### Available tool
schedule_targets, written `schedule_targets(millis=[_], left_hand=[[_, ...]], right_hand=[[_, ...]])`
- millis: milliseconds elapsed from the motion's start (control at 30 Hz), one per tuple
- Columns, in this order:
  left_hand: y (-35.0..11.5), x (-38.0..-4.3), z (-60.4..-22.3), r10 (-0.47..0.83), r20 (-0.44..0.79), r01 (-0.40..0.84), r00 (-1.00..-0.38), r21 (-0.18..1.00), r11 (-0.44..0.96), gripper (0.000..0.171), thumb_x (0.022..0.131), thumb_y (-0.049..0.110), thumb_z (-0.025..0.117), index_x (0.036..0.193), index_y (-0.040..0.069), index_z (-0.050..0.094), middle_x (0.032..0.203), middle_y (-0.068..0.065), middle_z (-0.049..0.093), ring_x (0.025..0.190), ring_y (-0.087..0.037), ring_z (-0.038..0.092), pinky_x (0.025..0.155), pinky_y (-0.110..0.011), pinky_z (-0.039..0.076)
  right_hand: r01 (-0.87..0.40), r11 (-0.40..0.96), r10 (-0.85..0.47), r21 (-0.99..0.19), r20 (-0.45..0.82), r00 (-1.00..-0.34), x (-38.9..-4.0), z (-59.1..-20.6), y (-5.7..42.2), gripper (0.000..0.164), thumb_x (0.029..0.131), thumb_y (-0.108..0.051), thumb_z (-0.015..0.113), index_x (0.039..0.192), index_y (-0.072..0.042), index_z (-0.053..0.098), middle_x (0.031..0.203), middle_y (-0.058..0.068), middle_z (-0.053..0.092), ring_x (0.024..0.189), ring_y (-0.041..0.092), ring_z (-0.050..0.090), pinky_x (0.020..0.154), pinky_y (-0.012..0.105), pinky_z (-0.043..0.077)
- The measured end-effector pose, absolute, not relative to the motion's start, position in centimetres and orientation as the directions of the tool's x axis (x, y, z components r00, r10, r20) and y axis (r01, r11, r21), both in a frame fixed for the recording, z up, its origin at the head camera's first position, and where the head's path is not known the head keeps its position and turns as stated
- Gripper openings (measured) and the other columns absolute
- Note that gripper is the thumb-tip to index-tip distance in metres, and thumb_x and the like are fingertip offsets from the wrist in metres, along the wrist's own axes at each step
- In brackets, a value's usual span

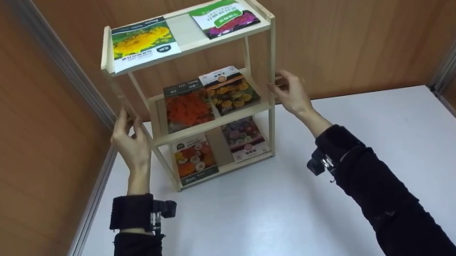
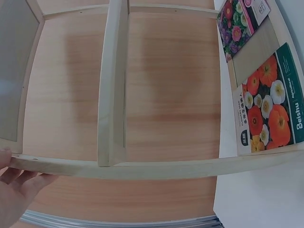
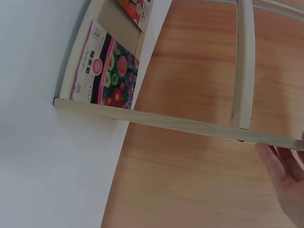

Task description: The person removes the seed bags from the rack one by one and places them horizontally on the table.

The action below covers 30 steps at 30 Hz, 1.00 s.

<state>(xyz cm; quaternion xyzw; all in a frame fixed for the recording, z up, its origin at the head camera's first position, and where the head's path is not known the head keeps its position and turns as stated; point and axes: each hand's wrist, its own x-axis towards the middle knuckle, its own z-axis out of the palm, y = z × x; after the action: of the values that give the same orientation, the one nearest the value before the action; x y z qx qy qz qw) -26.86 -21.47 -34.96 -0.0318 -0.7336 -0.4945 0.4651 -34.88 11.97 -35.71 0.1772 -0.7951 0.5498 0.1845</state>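
A three-tier wooden shelf rack point(image 1: 186, 31) stands on the white table, slightly angled. My left hand point(image 1: 133, 145) grips its left front post around the middle tier, and in the left wrist view the fingers curl around that post point(image 2: 156, 170). On the opposite side my right hand point(image 1: 293, 94) holds the right front post point(image 3: 190, 126), thumb and fingers on either side of it. Flower seed packets lie on every tier: yellow point(image 1: 143, 43) and pink point(image 1: 225, 17) on top, red point(image 1: 189, 106) and orange point(image 1: 230, 91) in the middle, poppy point(image 1: 195, 158) and mixed-colour point(image 1: 244, 138) at the bottom.
Wood-grain panels point(image 1: 353, 25) enclose the table at the back and both sides, with metal rails point(image 1: 60, 49) at the corners. The white table top point(image 1: 249, 234) extends in front of the rack and to its right.
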Motion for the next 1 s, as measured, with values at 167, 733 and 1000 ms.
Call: schedule_targets(millis=[167,733,1000], left_hand=[[-21.7,-26.9,-35.0,-0.393,0.737,0.516,-0.550,0.670,0.533,0.036,0.083,-0.007,0.054,0.119,-0.008,0.050,0.098,-0.023,0.059,0.090,-0.029,0.057,0.082,-0.033,0.046],[-22.1,-26.8,-35.3,-0.336,0.752,0.494,-0.567,0.637,0.591,0.038,0.085,-0.003,0.054,0.121,-0.010,0.046,0.104,-0.021,0.058,0.088,-0.025,0.058,0.076,-0.030,0.048],[-22.3,-26.9,-35.3,-0.338,0.754,0.512,-0.564,0.640,0.573,0.038,0.084,-0.002,0.056,0.121,-0.007,0.048,0.098,-0.019,0.059,0.087,-0.023,0.060,0.073,-0.028,0.050]], right_hand=[[-0.495,0.315,-0.104,-0.810,0.489,-0.866,-34.9,-35.7,12.0,0.030,0.086,-0.006,0.056,0.112,0.008,0.053,0.102,0.021,0.058,0.091,0.027,0.057,0.079,0.035,0.047],[-0.503,0.313,-0.192,-0.806,0.465,-0.864,-32.7,-33.8,12.2,0.030,0.087,-0.002,0.053,0.113,0.012,0.048,0.099,0.027,0.056,0.090,0.036,0.057,0.068,0.021,0.050],[-0.556,0.325,-0.201,-0.765,0.519,-0.831,-34.4,-35.2,12.7,0.030,0.086,-0.006,0.055,0.110,0.010,0.049,0.093,0.026,0.059,0.083,0.035,0.060,0.061,0.019,0.051]])
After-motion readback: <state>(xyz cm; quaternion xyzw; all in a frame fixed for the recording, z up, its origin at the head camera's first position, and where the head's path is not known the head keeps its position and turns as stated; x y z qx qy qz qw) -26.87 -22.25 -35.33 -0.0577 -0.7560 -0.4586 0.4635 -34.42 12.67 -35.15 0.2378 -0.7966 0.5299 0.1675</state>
